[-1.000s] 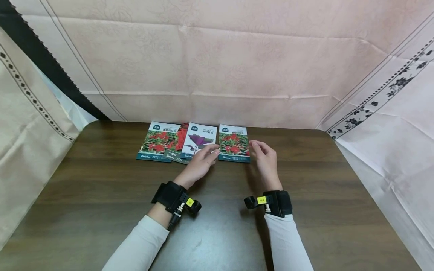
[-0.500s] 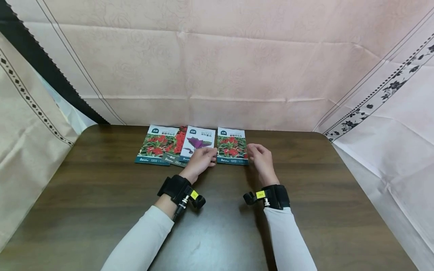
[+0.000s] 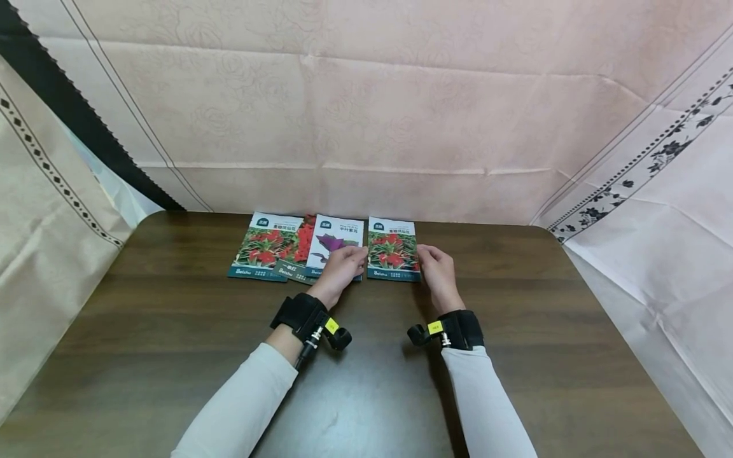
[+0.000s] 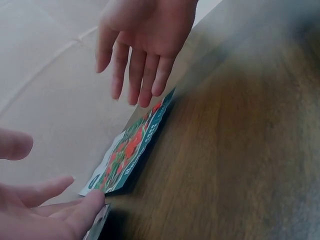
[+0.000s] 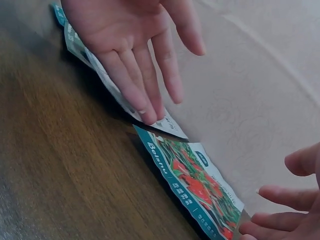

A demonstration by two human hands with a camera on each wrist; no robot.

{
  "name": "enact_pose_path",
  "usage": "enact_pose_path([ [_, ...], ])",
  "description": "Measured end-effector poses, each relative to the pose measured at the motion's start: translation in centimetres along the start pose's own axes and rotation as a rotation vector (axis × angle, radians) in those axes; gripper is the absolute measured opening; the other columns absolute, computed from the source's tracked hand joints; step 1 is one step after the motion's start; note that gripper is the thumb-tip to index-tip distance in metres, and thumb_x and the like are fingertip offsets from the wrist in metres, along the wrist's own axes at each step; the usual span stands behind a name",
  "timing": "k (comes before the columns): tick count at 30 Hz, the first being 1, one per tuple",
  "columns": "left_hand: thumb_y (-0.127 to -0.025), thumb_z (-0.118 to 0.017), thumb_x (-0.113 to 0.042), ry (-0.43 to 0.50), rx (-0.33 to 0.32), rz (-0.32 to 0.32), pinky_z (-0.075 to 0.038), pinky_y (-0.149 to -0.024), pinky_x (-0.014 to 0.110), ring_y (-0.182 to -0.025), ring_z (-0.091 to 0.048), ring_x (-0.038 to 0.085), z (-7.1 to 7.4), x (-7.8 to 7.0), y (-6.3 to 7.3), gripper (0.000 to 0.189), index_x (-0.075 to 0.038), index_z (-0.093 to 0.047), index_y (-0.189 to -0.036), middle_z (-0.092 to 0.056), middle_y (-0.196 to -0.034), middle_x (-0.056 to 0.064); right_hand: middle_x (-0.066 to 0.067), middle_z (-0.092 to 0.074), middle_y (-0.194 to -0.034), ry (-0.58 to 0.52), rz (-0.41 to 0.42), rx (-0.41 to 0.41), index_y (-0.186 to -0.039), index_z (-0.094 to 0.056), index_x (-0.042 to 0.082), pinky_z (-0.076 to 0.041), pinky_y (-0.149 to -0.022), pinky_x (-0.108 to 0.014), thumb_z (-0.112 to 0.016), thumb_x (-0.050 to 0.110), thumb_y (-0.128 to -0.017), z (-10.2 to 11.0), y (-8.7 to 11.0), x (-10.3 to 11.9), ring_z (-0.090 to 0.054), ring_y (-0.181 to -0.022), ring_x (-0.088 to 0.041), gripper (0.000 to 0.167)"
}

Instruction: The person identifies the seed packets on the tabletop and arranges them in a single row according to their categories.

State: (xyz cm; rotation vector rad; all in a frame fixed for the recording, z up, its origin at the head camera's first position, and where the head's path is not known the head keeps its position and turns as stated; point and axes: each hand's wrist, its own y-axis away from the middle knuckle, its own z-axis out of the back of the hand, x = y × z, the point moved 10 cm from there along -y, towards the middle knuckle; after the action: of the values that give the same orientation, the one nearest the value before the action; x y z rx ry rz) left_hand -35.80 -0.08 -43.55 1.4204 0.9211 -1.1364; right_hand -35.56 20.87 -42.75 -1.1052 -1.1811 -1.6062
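Seed packets lie in a row along the table's far edge. My left hand (image 3: 339, 270) reaches over the lower right of a white packet with a purple flower (image 3: 335, 232), its fingertips at the gap beside a red-flower packet (image 3: 393, 251). In the right wrist view, the left fingers (image 5: 145, 95) are nearly straight over the purple-flower packet, whose print is mostly hidden there. My right hand (image 3: 439, 273) stands at the red-flower packet's right edge. Its fingers (image 4: 135, 75) hang extended and slightly spread in the left wrist view, curled round nothing.
Left of the purple-flower packet, a darker red packet (image 3: 300, 248) is partly covered, overlapping another red-flower packet (image 3: 266, 248). The brown wooden table (image 3: 366, 394) ends just behind the row, where a pale patterned cloth (image 3: 401, 114) hangs.
My left wrist and forearm have shifted slightly to the right, its fingers lower over the packet. My right hand has edged left, up to the red-flower packet's edge. The packets have hardly moved.
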Motion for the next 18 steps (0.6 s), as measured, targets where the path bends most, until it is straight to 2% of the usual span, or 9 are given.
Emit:
enact_pose_path([
  [9,-0.100,-0.052,-0.031,0.043,0.004,0.030,-0.044,-0.106,0.036,-0.131,-0.049,0.028,-0.47,0.18,-0.03,0.046,-0.004,-0.048,-0.138,-0.049,-0.141,0.013,-0.007,-0.050,-0.135,0.045,-0.044,-0.001,-0.136,-0.055,0.011,-0.034,-0.085,-0.029,-0.048,0.037,-0.101,-0.03,-0.24,-0.75,-0.043,-0.113,-0.023,0.044],
  [12,-0.100,-0.052,-0.032,0.050,0.005,0.036,-0.044,-0.105,0.035,-0.132,-0.048,0.028,-0.51,0.32,-0.04,0.048,-0.004,-0.047,-0.139,-0.049,-0.142,0.012,-0.007,-0.051,-0.136,0.046,-0.040,-0.004,-0.136,-0.055,0.011,-0.035,-0.086,-0.030,-0.049,0.036,-0.101,-0.03,-0.27,-0.72,-0.044,-0.114,-0.024,0.044],
  [16,-0.100,-0.052,-0.032,0.064,0.014,0.027,-0.044,-0.106,0.036,-0.133,-0.047,0.029,-0.47,0.43,-0.16,0.050,-0.003,-0.045,-0.140,-0.047,-0.143,0.013,-0.006,-0.050,-0.141,0.036,-0.035,0.005,-0.136,-0.055,0.010,-0.037,-0.098,-0.033,-0.049,0.036,-0.101,-0.14,-0.32,-0.62,-0.043,-0.122,-0.021,0.045],
  [18,-0.100,-0.052,-0.031,0.079,0.021,0.026,-0.043,-0.106,0.036,-0.134,-0.046,0.030,-0.54,0.48,-0.26,0.051,-0.002,-0.043,-0.141,-0.046,-0.144,0.014,-0.006,-0.049,-0.142,0.036,-0.037,0.008,-0.137,-0.054,0.010,-0.038,-0.100,-0.033,-0.049,0.036,-0.101,-0.16,-0.37,-0.62,-0.044,-0.124,-0.021,0.045],
])
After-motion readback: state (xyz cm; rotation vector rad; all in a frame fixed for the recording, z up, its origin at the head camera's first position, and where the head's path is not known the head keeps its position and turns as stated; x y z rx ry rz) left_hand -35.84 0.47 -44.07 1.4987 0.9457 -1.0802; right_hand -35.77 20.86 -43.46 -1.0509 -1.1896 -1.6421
